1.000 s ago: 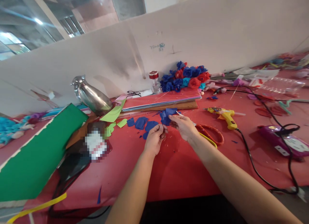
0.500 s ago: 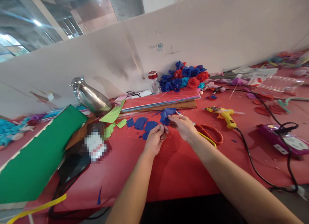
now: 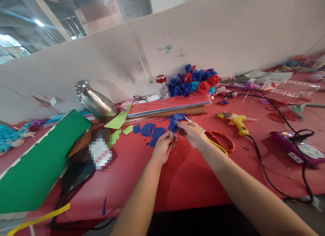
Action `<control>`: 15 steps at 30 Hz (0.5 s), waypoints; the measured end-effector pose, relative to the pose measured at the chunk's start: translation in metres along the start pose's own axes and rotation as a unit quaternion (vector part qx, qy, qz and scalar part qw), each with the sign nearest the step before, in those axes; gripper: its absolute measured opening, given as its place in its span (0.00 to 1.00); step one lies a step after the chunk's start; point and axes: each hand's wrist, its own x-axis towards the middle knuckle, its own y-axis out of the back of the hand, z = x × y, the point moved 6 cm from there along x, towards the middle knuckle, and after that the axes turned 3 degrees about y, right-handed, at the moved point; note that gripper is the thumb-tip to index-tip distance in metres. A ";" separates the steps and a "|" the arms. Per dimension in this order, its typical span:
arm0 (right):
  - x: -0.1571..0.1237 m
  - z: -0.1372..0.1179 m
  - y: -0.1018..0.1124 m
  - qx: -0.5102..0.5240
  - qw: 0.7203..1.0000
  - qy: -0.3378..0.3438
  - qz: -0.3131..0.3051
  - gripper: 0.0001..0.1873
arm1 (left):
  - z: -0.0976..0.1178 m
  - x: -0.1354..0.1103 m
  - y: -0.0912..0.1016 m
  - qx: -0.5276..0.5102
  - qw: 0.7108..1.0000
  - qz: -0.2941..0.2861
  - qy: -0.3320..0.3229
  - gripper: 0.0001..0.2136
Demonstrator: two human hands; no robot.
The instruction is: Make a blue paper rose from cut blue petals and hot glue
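Note:
Both hands meet over the red table [image 3: 193,181] at a half-made blue paper flower [image 3: 175,122]. My left hand [image 3: 164,146] is closed in a pinch at the flower's lower edge. My right hand [image 3: 193,132] is closed too, fingers pinching the flower together with a thin white stick [image 3: 189,120]. Several loose blue paper petals [image 3: 149,130] lie on the table just left of the hands.
Orange-handled scissors [image 3: 222,141] and a yellow glue gun [image 3: 236,122] with a black cord lie right of the hands. A pile of blue and red paper roses [image 3: 194,82], a small jar [image 3: 162,85], stacked coloured sheets [image 3: 170,105], a steel jug [image 3: 98,102], a green sheet [image 3: 38,165] and a purple power strip [image 3: 297,148] surround them.
Hardly anything differs: the hands stay pinched on the blue flower, with only tiny finger shifts.

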 end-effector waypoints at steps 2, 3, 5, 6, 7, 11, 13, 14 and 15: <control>0.000 0.000 0.000 -0.011 1.000 0.000 -0.009 0.12 | 0.000 0.000 0.000 -0.005 1.000 0.005 -0.003 0.12; 0.000 -0.001 -0.001 -0.017 1.000 0.001 -0.011 0.12 | 0.001 0.000 0.001 -0.007 1.000 0.010 -0.005 0.12; 0.000 -0.002 -0.001 -0.024 1.000 0.006 -0.008 0.12 | 0.002 0.001 0.002 -0.012 1.000 0.025 -0.012 0.13; -0.001 -0.003 -0.001 -0.025 1.000 0.009 -0.004 0.12 | 0.002 0.001 0.003 -0.014 0.999 0.032 -0.014 0.13; -0.001 -0.004 -0.001 -0.024 1.000 0.011 0.000 0.12 | 0.002 0.001 0.004 -0.015 0.999 0.036 -0.015 0.13; -0.004 -0.006 -0.002 -0.021 1.000 0.015 0.004 0.12 | 0.001 0.001 0.005 -0.015 0.999 0.038 -0.009 0.14; -0.004 -0.006 -0.002 -0.020 1.000 0.015 0.003 0.12 | 0.001 0.001 0.006 -0.012 0.999 0.035 -0.006 0.14; -0.004 -0.006 -0.002 -0.021 1.000 0.016 0.003 0.12 | 0.001 0.001 0.006 -0.012 0.999 0.034 -0.006 0.14; -0.004 -0.006 -0.002 -0.023 1.000 0.019 0.002 0.13 | 0.002 0.001 0.006 -0.014 0.999 0.033 -0.005 0.14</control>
